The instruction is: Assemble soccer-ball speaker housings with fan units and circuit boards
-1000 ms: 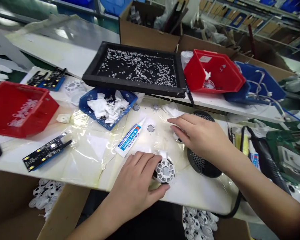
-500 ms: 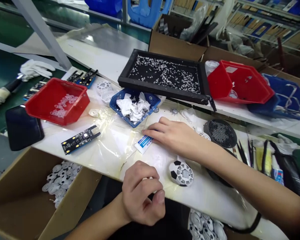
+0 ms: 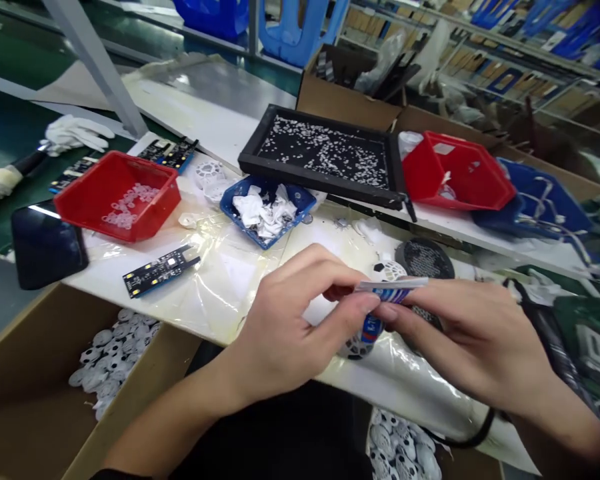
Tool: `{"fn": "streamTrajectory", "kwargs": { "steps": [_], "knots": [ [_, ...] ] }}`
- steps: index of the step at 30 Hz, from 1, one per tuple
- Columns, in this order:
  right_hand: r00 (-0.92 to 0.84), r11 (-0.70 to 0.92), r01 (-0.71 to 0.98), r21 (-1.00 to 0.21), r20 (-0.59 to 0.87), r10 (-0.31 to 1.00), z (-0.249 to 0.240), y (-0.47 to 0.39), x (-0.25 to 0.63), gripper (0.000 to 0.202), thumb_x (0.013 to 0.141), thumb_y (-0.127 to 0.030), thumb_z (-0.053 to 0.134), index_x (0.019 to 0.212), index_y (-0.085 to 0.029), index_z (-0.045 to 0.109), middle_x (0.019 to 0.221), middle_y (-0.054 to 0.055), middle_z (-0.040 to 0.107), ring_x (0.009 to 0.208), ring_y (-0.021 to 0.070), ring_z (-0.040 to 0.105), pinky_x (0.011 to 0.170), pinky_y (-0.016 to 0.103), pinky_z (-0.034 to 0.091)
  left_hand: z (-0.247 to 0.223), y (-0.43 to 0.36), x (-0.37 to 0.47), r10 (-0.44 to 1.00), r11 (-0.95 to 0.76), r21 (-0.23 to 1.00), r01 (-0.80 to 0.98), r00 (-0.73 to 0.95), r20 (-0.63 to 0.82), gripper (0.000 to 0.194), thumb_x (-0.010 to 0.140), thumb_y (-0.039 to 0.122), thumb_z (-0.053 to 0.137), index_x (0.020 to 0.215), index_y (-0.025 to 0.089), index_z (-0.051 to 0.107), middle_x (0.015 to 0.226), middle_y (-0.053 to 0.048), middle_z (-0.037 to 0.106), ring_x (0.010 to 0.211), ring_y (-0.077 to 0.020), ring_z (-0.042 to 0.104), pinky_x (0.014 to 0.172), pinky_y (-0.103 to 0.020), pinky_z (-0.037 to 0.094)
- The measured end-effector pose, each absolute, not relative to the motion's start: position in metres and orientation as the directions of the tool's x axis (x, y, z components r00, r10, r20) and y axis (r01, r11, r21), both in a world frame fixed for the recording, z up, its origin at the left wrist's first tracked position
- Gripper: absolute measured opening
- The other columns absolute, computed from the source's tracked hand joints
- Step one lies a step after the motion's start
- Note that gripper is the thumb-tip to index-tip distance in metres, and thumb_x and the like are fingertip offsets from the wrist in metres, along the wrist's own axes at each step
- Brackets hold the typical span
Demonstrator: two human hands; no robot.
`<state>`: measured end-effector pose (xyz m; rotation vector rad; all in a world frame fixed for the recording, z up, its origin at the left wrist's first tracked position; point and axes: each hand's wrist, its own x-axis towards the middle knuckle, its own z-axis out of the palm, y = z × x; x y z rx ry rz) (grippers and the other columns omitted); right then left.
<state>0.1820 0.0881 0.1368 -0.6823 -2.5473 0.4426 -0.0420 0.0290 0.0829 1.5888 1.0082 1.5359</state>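
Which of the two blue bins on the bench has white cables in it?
The far-right blue bin, beyond the right hand: white cables lie in it. The other blue bin, in front of the black tray, holds crumpled white scraps.

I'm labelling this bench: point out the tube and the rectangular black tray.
Tube (image 3: 373,327), head view: on its blue printed part.
Rectangular black tray (image 3: 320,182), head view: on its near rim.

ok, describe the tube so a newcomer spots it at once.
From the black tray, come nearer to the left hand and right hand. The tube is pinched between them, flat pale end uppermost. Its blue printed label sets it apart from the black-and-white balls nearby.
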Motion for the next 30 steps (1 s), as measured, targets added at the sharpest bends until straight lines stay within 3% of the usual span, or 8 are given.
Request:
{"fn": "streamTrajectory", "kwargs": {
  "steps": [2,5,11,16,18,22,26,30],
  "knots": [
    [-0.738,0.773,0.409,-0.485,0.322,0.592,0.137,0.082,0.19,0.018,0.112,-0.024,0.065,0.094,-0.023,0.067,0.063,-0.008,0.059,0.048,0.0072,0.048,0.049,0.025,0.038,0.091,0.039,-0.038,0.868,-0.497,0.863,0.087,0.069,0.492,0.006,0.108,0.021,0.074,0.107,0.018,0.079,0.099,-0.002,0.077,0.092,-0.0146,0.072,0.084,-0.03,0.059],
    [-0.753,0.718,0.394,-0.574,0.246,0.61,0.135,0.076,0.201,0.019,0.113,-0.027,0.066,0.095,-0.023,0.069,0.067,-0.008,0.063,0.051,0.0051,0.053,0.051,0.022,0.039,0.095,0.042,-0.03,0.821,-0.566,0.818,0.102,0.153,0.549,0.008,0.109,0.017,0.071,0.109,0.018,0.079,0.099,-0.003,0.079,0.091,-0.0157,0.074,0.083,-0.031,0.06],
    [-0.774,0.746,0.361,-0.559,0.267,0.574,0.128,0.069,0.213,0.026,0.116,-0.022,0.06,0.09,-0.021,0.064,0.07,-0.006,0.068,0.057,0.0062,0.062,0.056,0.023,0.042,0.099,0.041,-0.015,0.8,-0.586,0.803,0.112,0.24,0.55,0.01,0.107,0.013,0.068,0.103,0.018,0.076,0.094,-0.004,0.075,0.086,-0.0172,0.071,0.079,-0.032,0.059],
    [-0.738,0.68,0.32,-0.66,0.276,0.615,0.125,0.07,0.22,0.028,0.117,-0.037,0.06,0.095,-0.023,0.067,0.072,-0.006,0.066,0.059,0.0074,0.061,0.056,0.023,0.043,0.099,0.046,-0.013,0.742,-0.633,0.773,0.048,0.323,0.587,0.011,0.11,0.018,0.064,0.104,0.017,0.073,0.089,-0.003,0.07,0.083,-0.0153,0.066,0.076,-0.03,0.055],
    [-0.718,0.693,0.321,-0.645,0.312,0.623,0.125,0.071,0.222,0.032,0.119,-0.036,0.055,0.092,-0.022,0.063,0.074,-0.005,0.064,0.062,0.0071,0.061,0.059,0.022,0.044,0.099,0.047,-0.013,0.756,-0.609,0.792,0.055,0.344,0.557,0.013,0.11,0.017,0.063,0.101,0.017,0.072,0.088,-0.002,0.069,0.081,-0.0138,0.065,0.074,-0.028,0.053],
    [-0.749,0.821,0.343,-0.457,0.394,0.532,0.126,0.069,0.222,0.033,0.12,-0.027,0.048,0.088,-0.022,0.051,0.07,-0.006,0.049,0.06,0.0082,0.044,0.058,0.025,0.035,0.098,0.05,-0.014,0.772,-0.53,0.846,0.05,0.442,0.457,0.012,0.108,0.02,0.064,0.096,0.02,0.063,0.086,0.0,0.066,0.075,-0.0131,0.06,0.069,-0.028,0.05],
    [-0.781,0.804,0.297,-0.514,0.354,0.515,0.13,0.064,0.221,0.028,0.119,-0.023,0.048,0.091,-0.022,0.048,0.072,-0.006,0.046,0.063,0.0091,0.042,0.06,0.026,0.036,0.094,0.053,-0.013,0.691,-0.458,0.881,-0.117,0.577,0.436,0.012,0.106,0.018,0.061,0.097,0.023,0.056,0.081,0.004,0.059,0.067,-0.0123,0.055,0.064,-0.027,0.049],
    [-0.783,0.76,0.3,-0.576,0.305,0.541,0.134,0.062,0.222,0.027,0.118,-0.025,0.045,0.092,-0.022,0.049,0.073,-0.004,0.05,0.063,0.0103,0.046,0.059,0.028,0.037,0.09,0.054,-0.009,0.651,-0.564,0.821,-0.093,0.561,0.511,0.018,0.11,0.016,0.055,0.093,0.022,0.054,0.084,0.001,0.061,0.072,-0.0126,0.058,0.069,-0.026,0.049]
  ]
}}
